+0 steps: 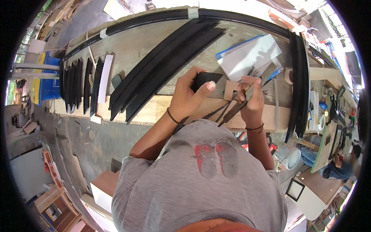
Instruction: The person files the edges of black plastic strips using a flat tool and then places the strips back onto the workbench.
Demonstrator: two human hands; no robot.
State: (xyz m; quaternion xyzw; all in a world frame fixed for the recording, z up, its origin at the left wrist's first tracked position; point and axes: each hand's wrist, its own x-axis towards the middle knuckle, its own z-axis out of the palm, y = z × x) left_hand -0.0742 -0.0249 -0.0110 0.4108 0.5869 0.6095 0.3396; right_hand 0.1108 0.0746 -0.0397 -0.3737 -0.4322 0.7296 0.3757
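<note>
Two grips we find occupied: left hand closed on a black piece, apparently to steady it; right hand holding a slanted strip over the table.

Before us on the table, slanting strips lie left of centre, with short strips side by side at the left end and upright-running strips at the right. Another, the edge strip, follows the far side. Beyond our right hand, a flat sheet lies between the slanting and right-end strips.
</note>
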